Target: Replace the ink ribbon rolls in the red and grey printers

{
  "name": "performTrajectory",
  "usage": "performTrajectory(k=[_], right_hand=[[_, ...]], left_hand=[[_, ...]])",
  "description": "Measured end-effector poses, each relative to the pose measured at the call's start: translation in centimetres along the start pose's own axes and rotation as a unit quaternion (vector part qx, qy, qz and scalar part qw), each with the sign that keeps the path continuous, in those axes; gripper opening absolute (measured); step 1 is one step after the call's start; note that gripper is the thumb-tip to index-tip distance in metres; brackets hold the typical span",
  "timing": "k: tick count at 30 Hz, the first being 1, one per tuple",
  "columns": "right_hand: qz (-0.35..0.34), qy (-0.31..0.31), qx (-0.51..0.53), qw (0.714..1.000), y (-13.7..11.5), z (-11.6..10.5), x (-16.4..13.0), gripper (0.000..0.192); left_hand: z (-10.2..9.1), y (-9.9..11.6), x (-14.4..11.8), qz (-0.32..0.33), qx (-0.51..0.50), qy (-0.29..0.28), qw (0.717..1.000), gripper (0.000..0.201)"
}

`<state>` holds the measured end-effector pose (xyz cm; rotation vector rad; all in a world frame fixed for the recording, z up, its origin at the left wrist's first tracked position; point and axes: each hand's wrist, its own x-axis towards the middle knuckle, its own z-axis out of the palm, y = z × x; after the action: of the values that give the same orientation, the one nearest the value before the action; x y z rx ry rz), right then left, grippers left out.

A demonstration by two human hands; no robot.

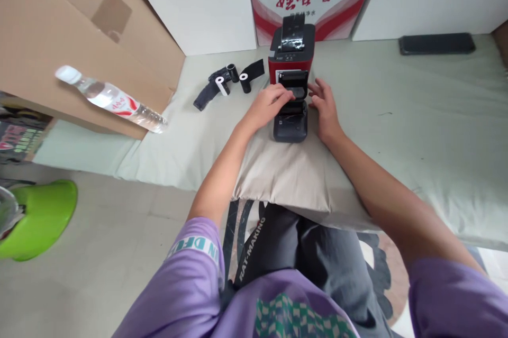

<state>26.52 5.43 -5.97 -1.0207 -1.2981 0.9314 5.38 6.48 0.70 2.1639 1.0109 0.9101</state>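
A small dark label printer (291, 127) stands on the pale green cover with its lid (293, 84) raised. My left hand (271, 101) reaches over from the left, its fingers together and bent at the lid and the open compartment; the fingertips are partly hidden. On the other side, my right hand (326, 108) lies close against the printer, fingers apart and slightly curled, with nothing seen in them. Right behind the printer is a red and black box-shaped device (273, 55) with a glossy black strip (292, 34) on top.
To the left lie several small rolls with black ribbon (208, 93). A clear water bottle (115, 99) leans by a large cardboard box (79, 31). A black phone-like slab (436, 44) lies at the back right. White boxes (194, 7) line the back; a green stool (47, 221) stands lower left.
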Motion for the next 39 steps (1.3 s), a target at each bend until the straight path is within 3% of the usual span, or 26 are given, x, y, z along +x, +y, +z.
performTrajectory(k=[2, 6, 8, 10, 14, 22, 25, 27, 32, 39], right_hand=[[-0.003, -0.006, 0.016, 1.0, 0.1, 0.0, 0.1, 0.068], [-0.006, -0.006, 0.079, 0.997, 0.3, 0.3, 0.2, 0.057], [-0.01, -0.013, 0.081, 0.997, 0.1, 0.5, 0.1, 0.06], [-0.014, -0.013, 0.058, 0.998, -0.2, 0.5, -0.1, 0.061], [-0.037, -0.017, -0.016, 0.999, -1.2, 0.4, -0.5, 0.046], [-0.008, -0.01, -0.03, 0.999, -1.6, 0.7, -0.5, 0.024], [0.028, -0.007, -0.02, 0.999, -1.6, 0.9, -0.5, 0.024], [0.031, -0.007, -0.023, 0.999, -1.5, 0.9, -0.5, 0.026], [0.036, -0.032, -0.016, 0.999, -1.2, 0.6, -0.6, 0.032], [0.053, -0.059, -0.001, 0.997, -1.2, 0.4, -0.6, 0.047]], left_hand=[[-0.1, -0.6, -1.4, 0.027, 0.001, 0.046, 0.999, 0.067], [-0.5, -0.8, -3.0, 0.068, 0.093, -0.052, 0.992, 0.063], [-0.5, -0.5, -3.0, 0.081, 0.141, -0.076, 0.984, 0.053], [-0.1, -0.3, -2.7, 0.09, 0.165, -0.062, 0.98, 0.042], [0.8, -0.4, -2.6, 0.096, 0.171, -0.014, 0.981, 0.046], [1.0, -1.1, -3.1, 0.046, 0.051, 0.051, 0.996, 0.075], [1.4, -2.8, -2.3, -0.023, 0.004, 0.086, 0.996, 0.065], [1.7, -4.3, -1.8, -0.066, -0.032, 0.068, 0.995, 0.057], [1.5, -6.6, -1.4, -0.112, -0.15, -0.044, 0.981, 0.058], [1.2, -6.6, -1.3, -0.107, -0.204, -0.065, 0.971, 0.059]])
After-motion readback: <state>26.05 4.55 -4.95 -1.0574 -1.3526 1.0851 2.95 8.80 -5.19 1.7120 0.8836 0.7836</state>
